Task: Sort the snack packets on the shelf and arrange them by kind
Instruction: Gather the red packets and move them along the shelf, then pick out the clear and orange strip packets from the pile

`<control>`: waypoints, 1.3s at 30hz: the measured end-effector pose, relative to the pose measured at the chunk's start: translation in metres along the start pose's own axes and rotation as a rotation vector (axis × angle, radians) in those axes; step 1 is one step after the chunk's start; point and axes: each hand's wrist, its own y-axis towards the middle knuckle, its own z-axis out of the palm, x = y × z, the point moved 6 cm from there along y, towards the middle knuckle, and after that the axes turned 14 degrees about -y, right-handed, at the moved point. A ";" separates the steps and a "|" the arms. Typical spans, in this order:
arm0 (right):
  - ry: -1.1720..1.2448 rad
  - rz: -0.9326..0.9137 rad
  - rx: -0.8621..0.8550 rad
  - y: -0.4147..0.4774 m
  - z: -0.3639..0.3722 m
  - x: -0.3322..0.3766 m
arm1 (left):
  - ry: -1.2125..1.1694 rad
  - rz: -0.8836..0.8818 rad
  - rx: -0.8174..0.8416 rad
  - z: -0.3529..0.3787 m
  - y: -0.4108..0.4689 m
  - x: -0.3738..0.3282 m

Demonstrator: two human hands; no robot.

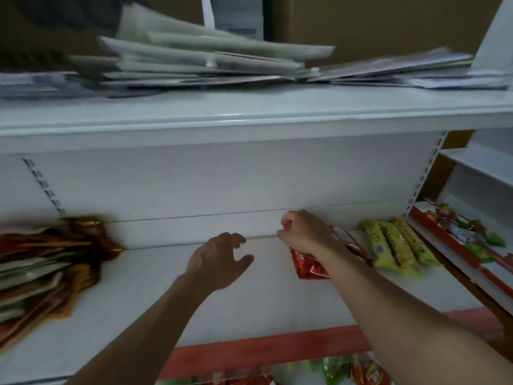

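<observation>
My right hand (304, 232) grips a bunch of red snack packets (309, 263) near the back of the white shelf (249, 301), right of centre. The packets lie slanted under my wrist, their far end poking out by my fingers. Just right of them lie several yellow-green packets (394, 247) side by side. My left hand (219, 259) hovers over the bare middle of the shelf, fingers relaxed and spread, holding nothing. A blurred pile of mixed brown, red and pale packets (47, 262) fills the shelf's left end.
Stacked papers and flat bags (200, 59) cover the upper shelf. A neighbouring shelf at the right holds red and green packets (466, 232). A red price strip (263, 351) edges the shelf front; more packets (347, 370) show on the shelf below.
</observation>
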 end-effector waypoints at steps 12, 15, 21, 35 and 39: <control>0.089 -0.404 0.181 -0.007 0.078 0.253 | 0.165 -0.425 -0.306 -0.133 -0.165 0.167; 0.152 -0.440 0.202 -0.019 0.097 0.307 | 0.163 -0.491 -0.322 -0.157 -0.193 0.207; 0.232 -0.411 0.220 -0.037 0.134 0.388 | 0.161 -0.481 -0.314 -0.200 -0.211 0.274; 0.355 -0.311 -0.318 -0.034 0.091 0.489 | 0.099 -0.133 -0.322 -0.264 -0.175 0.357; 0.173 -0.378 -0.192 -0.015 0.096 0.521 | 0.201 -0.117 -0.262 -0.241 -0.174 0.369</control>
